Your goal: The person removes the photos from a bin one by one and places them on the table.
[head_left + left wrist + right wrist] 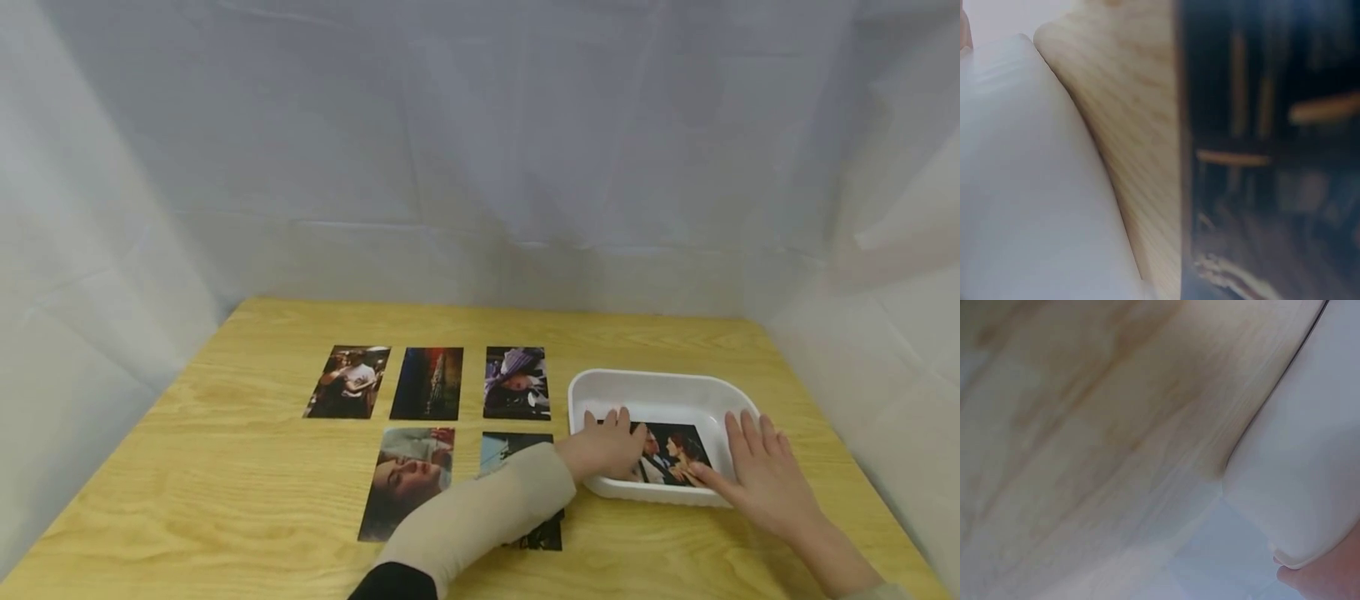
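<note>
A white plastic tray point(645, 383) stands on the right of the table, with a dark photo print point(675, 450) of two people lying in it. My left hand point(611, 450) reaches over the tray's left side, fingers extended at the print's left end and covering part of it. On the right side, my right hand point(772, 479) lies across the rim with spread fingers, its thumb at the print's lower right corner. Whether other prints lie beneath is hidden. The tray's outer wall fills much of the left wrist view and the right of the right wrist view.
Left of the tray, a couple print point(348, 383), a dark blue-red print point(427, 383) and a purple-striped print point(517, 383) form the back row. In front lie a face print point(408, 479) and another print point(543, 533), partly under my left sleeve point(480, 508).
</note>
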`<state>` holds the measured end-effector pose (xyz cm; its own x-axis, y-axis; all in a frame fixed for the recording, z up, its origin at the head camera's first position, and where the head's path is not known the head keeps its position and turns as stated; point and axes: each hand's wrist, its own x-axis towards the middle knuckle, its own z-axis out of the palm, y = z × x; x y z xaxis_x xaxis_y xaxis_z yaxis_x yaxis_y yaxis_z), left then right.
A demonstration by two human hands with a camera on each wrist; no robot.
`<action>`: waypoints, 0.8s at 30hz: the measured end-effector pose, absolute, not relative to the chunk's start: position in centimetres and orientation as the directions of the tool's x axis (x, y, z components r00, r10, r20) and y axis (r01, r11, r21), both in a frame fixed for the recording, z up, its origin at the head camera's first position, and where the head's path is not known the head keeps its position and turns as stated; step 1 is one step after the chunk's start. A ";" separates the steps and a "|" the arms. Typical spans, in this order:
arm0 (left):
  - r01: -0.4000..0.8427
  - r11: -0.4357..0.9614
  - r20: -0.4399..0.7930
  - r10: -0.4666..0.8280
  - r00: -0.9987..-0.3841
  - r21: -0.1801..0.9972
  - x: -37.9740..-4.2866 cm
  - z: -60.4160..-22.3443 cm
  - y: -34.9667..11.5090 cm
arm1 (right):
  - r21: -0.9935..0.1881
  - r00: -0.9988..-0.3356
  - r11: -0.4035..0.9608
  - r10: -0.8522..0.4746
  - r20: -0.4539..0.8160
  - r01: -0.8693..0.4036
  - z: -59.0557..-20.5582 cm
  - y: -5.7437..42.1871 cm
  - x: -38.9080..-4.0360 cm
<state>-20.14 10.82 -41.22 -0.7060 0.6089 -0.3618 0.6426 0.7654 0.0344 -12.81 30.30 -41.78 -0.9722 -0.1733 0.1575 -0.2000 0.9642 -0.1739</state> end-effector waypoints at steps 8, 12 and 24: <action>0.658 0.751 -0.314 0.639 -0.703 0.057 -20.3 -41.3 10.6 | -0.181 -0.973 0.963 -0.173 0.151 -0.199 -41.7 30.2 -12.8; 0.646 0.762 -0.236 0.637 -0.734 0.047 -20.3 -41.2 10.6 | -0.187 -0.975 0.962 -0.176 0.136 -0.199 -41.6 30.2 -12.8; 0.663 0.741 0.009 0.666 -0.746 0.104 -20.5 -40.1 10.3 | -0.192 -0.975 0.961 -0.174 0.136 -0.198 -41.7 30.3 -12.8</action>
